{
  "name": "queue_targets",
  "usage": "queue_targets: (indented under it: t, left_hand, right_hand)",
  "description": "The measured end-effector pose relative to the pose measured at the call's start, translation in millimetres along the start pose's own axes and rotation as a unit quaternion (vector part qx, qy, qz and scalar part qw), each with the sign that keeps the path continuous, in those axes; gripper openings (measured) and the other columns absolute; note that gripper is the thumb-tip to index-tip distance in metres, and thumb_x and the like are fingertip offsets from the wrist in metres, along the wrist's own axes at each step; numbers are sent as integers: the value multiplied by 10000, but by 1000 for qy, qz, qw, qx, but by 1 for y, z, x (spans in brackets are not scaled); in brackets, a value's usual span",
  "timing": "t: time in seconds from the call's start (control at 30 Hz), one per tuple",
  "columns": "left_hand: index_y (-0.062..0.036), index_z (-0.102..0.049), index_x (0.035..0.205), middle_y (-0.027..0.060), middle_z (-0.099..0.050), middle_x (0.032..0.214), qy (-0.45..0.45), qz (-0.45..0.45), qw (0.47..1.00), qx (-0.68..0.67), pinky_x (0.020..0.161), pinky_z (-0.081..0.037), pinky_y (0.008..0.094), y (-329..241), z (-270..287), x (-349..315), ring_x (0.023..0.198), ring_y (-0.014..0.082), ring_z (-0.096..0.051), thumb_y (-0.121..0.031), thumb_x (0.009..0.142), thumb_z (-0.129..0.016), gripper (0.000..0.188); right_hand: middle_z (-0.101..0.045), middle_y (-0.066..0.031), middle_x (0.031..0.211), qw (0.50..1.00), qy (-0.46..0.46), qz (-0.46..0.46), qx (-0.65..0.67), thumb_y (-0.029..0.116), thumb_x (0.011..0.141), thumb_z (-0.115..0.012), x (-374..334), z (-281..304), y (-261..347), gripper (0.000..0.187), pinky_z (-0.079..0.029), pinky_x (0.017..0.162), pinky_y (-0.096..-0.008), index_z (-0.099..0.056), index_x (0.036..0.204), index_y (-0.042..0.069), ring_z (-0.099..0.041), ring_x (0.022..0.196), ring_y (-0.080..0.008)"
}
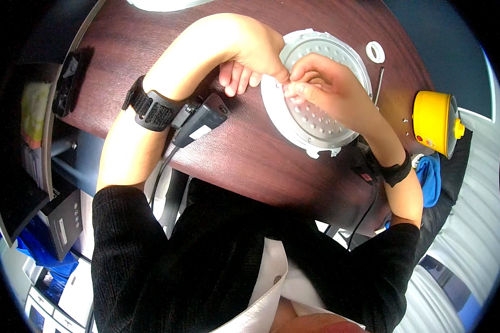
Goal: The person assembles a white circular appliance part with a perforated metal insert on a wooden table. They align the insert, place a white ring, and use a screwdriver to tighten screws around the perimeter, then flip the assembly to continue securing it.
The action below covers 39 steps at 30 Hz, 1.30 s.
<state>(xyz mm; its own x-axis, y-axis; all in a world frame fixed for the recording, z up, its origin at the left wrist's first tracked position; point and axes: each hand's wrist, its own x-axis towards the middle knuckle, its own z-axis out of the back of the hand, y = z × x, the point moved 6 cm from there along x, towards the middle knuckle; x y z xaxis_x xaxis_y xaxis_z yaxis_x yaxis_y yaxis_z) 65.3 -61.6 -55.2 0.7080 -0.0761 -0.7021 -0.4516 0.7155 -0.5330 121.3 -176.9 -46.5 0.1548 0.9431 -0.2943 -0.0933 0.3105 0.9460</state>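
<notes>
A round lid part (316, 125), a dimpled silver metal disc in a white rim, lies on the dark red-brown table. Over its left side, the fingertips of both my hands come together. My left hand (253, 53) reaches in from the left with thumb and forefinger pinched at the rim; its other fingers curl loosely above the table. From the right, my right hand (330, 86) bends over the disc, its thumb and forefinger closed in a pinch. Whatever sits between the fingertips is too small and covered to make out.
Right of the lid part lie a white ring (375, 52), a thin metal rod (379, 86) and small metal bits (405, 120). A yellow pot (432, 122) stands near the table's right edge, a blue cloth (429, 180) below it. A cabled black device (203, 119) hangs at my left wrist.
</notes>
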Motion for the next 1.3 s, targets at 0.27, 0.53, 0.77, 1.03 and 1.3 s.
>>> queue_targets:
  t: [0.27,0.53,0.77,1.03,1.3]
  left_hand:
    - [65,-618,751,181,-639,601,5,-30,998,-50,389,-536,301,3,-3,4,463,228,-640,-359,871,-574,442]
    - [96,-619,785,209,-646,634,45,-37,997,-46,462,-570,347,0,-1,2,525,263,-664,-385,917,-538,505]
    - [136,-609,882,223,-658,697,71,-42,995,-53,504,-581,349,3,-1,7,571,281,-677,-415,929,-525,560]
    - [100,-606,805,176,-656,691,97,-81,988,-84,488,-564,334,10,-4,14,573,269,-677,-381,931,-517,505]
    - [107,-598,847,199,-662,734,130,-73,983,-110,492,-562,341,12,-5,16,598,274,-682,-325,937,-508,450]
  right_hand:
    - [-603,-37,848,998,-7,59,-26,5,856,-616,-5,-3,-8,78,-507,783,-245,-575,919,-15,-596,828,-88]
    - [-633,-59,793,991,-37,69,-108,75,840,-650,-6,-6,0,93,-505,682,-250,-610,886,3,-608,758,-100]
    - [-667,-96,791,976,-74,91,-186,99,825,-668,-5,-6,10,109,-498,645,-262,-664,873,2,-623,698,-121]
    - [-681,-89,811,986,-69,57,-143,95,829,-659,-1,0,2,137,-492,666,-238,-681,906,-16,-629,716,-115]
    - [-688,-86,866,990,-52,8,-132,64,850,-632,2,-2,0,144,-516,713,-240,-676,966,-10,-650,787,-119]
